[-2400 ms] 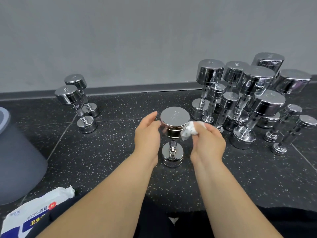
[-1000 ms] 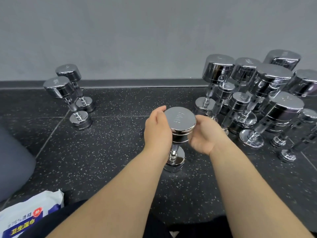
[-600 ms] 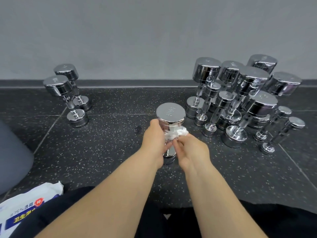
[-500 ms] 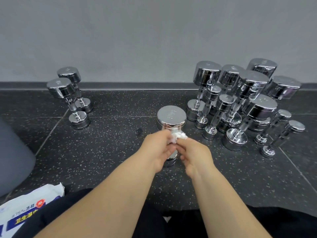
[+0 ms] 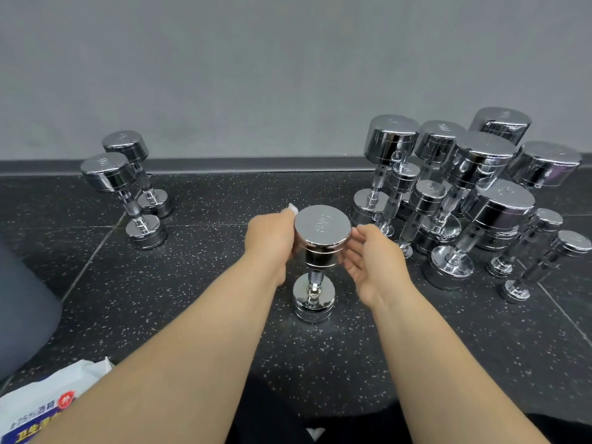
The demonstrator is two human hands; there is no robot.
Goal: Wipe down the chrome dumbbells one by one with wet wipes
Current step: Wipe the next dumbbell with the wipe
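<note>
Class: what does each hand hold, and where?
Left hand curls round the top head of the middle dumbbell, wet wipe at its fingertips; right hand open, holding nothing.

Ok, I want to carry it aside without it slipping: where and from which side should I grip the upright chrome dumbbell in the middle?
Grip the upright chrome dumbbell by its narrow knurled handle, coming in level from the near side. The smooth top head is wide and probably slippery, and overhangs the handle, stopping a fist sliding up.
</note>
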